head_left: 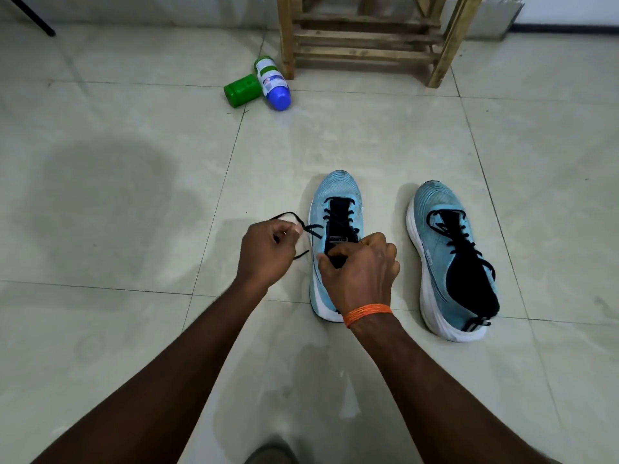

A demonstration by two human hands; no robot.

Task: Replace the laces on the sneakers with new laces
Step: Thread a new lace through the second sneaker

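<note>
Bare forearms reach forward over the floor (134,195), and low between them sits a grey shape (271,453), cut off and too blurred to name. The left grip (268,252) is closed in a pinch on a black lace (284,216). One loop of it arcs up past the knuckles, and a free end pokes out below the hand, just above the tiles. The right grip (361,266), with an orange thread band (367,313) at its wrist, is curled round the dark tongue and collar of the first sneaker (335,195). This light blue shoe stands flat on its white sole, toe pointing away, and the lace runs from it to the left grip. The right hand hides its opening.

Beside it on the right, apart and not touching, stands the second sneaker (445,236), angled slightly. Black lacing crosses its front, and its open mouth shows only dark lining.

Far off toward the wall edge of the floor, a green jar (242,90) lies on its side against a white bottle (273,80) with a blue cap, also lying down. What either holds cannot be seen. Just right of them stands a wooden rack (368,38) of rough slats, its legs on the tiles. A black pole (33,18) slants across the far left corner.
</note>
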